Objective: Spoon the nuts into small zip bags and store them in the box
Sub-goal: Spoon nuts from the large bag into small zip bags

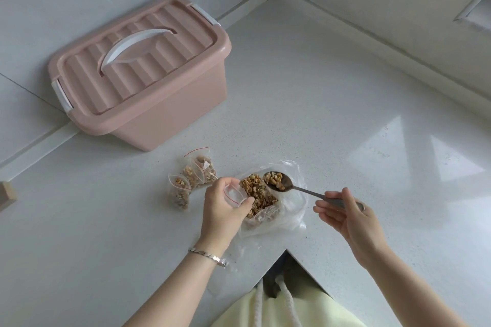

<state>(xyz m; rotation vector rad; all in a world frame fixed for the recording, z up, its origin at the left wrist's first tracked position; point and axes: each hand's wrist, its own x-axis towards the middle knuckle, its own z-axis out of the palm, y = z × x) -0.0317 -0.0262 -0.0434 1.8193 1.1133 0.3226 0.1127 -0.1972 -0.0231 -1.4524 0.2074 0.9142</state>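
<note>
No text, label, brand, number or sign is legible. The box (138, 71) at 10 o'clock and the small zip bags (191, 180) at 8 o'clock show no readable marking.

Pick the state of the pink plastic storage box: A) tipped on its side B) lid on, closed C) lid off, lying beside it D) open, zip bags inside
B: the pink plastic storage box has its ribbed lid seated on top, and the filled small zip bags lie outside it on the white counter.
</note>
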